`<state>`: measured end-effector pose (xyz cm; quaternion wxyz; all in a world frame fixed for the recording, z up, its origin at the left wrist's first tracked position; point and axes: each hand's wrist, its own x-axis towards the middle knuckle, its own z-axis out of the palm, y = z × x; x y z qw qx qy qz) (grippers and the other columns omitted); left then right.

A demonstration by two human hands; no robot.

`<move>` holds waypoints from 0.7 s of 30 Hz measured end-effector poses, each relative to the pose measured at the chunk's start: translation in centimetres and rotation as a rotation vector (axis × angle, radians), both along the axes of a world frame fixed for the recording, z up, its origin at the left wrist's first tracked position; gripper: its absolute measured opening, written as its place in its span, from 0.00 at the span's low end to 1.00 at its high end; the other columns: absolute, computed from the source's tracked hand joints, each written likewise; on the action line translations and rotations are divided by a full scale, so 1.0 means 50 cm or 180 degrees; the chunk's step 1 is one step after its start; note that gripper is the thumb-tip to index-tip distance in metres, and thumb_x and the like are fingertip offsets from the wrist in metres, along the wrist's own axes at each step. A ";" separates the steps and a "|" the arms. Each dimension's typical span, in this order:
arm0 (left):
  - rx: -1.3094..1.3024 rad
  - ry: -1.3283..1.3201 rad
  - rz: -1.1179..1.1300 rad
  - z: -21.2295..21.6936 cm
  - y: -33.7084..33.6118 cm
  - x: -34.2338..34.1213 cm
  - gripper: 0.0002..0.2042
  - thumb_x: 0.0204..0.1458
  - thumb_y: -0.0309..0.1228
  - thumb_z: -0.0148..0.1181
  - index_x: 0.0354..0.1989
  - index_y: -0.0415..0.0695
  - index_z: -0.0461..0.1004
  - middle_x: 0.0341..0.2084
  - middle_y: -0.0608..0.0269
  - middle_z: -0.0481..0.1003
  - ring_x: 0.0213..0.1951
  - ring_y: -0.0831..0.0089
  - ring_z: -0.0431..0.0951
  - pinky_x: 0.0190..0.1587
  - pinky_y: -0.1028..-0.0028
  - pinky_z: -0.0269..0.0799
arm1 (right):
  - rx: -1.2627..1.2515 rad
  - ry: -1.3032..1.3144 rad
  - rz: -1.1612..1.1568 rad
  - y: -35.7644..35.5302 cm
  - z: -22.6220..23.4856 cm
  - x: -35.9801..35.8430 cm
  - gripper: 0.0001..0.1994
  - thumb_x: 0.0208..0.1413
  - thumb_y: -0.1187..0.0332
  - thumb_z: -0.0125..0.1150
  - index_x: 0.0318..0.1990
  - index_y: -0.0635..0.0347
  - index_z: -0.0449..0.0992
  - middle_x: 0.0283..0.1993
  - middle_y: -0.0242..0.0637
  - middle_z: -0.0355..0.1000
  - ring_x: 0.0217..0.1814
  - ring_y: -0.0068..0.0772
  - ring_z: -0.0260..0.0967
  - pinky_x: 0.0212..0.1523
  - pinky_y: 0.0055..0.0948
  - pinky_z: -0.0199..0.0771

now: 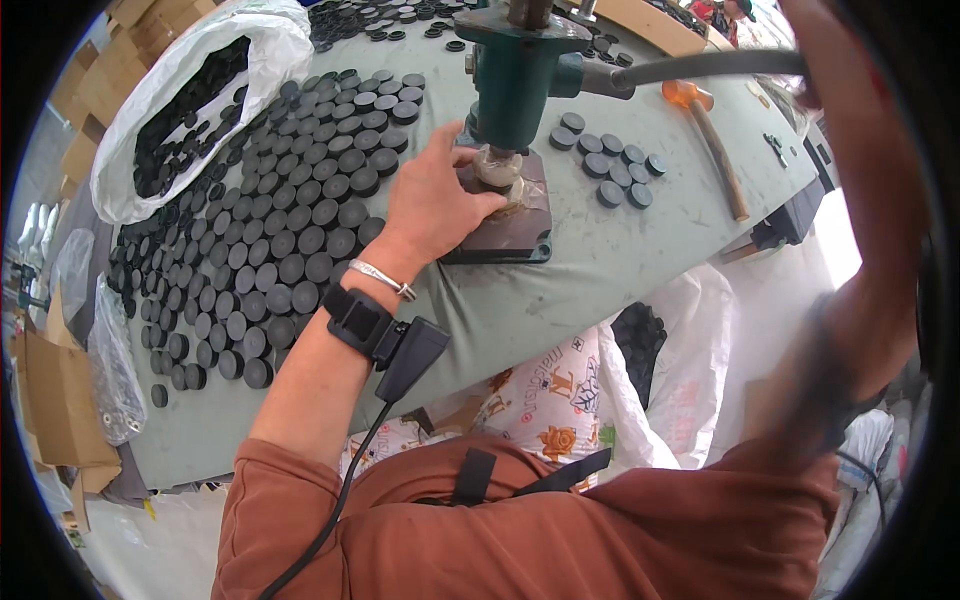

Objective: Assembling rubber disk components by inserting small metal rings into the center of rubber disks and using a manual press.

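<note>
Nearest me: rust-orange cloth sleeves [560,540] fill the bottom edge, with a black strap-on wrist device [380,335] and its cable on my left forearm.
Left hand: my left hand [435,205] sits at the press base, fingers curled around a small pale round piece [497,168] under the ram, pinching it in place.
Right hand: my right hand [815,75] is up at the far end of the grey lever handle [700,66]; it's blurred and cut by the rim, so I cannot tell the grip.
Press: green cast-metal hand press [520,75] on a dark square base plate [515,225].
Left of it: black round rubber discs [290,230] spread wide over the pale green tabletop [640,250].
Right of it: a small cluster of black discs [610,165], just beside an orange-headed wooden mallet [712,140].
Far left: white plastic bag of discs [190,110].
</note>
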<state>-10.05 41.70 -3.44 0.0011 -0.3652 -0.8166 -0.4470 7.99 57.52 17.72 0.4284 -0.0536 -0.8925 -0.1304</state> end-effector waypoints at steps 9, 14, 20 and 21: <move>-0.1173 0.1234 0.0394 -0.019 -0.213 0.075 0.16 0.42 0.33 0.67 0.40 0.44 0.75 0.30 0.61 0.72 0.30 0.64 0.76 0.31 0.67 0.71 | -0.0854 -0.0038 0.0139 -0.150 -0.200 0.076 0.05 0.53 0.77 0.60 0.38 0.64 0.73 0.31 0.36 0.74 0.21 0.13 0.64 0.20 0.14 0.63; -0.1524 0.1309 0.0519 -0.027 -0.231 0.116 0.16 0.42 0.34 0.67 0.40 0.45 0.75 0.32 0.62 0.72 0.32 0.63 0.76 0.31 0.68 0.72 | -0.1040 0.0509 0.0747 -0.144 -0.347 0.080 0.12 0.48 0.75 0.64 0.41 0.67 0.73 0.46 0.57 0.69 0.25 0.34 0.71 0.23 0.23 0.73; -0.1603 0.1515 0.0546 -0.051 -0.218 0.113 0.19 0.42 0.33 0.67 0.43 0.43 0.73 0.34 0.60 0.74 0.35 0.62 0.77 0.31 0.67 0.73 | -0.1401 0.0268 0.0779 -0.150 -0.337 0.094 0.15 0.50 0.74 0.63 0.45 0.68 0.71 0.48 0.56 0.68 0.25 0.31 0.69 0.23 0.24 0.72; -0.1514 0.1522 0.0481 -0.049 -0.218 0.111 0.20 0.41 0.32 0.68 0.44 0.41 0.72 0.34 0.58 0.74 0.34 0.61 0.77 0.31 0.66 0.73 | -0.1387 0.0281 0.0796 -0.147 -0.322 0.096 0.15 0.50 0.74 0.63 0.45 0.68 0.71 0.48 0.56 0.68 0.25 0.31 0.69 0.23 0.24 0.72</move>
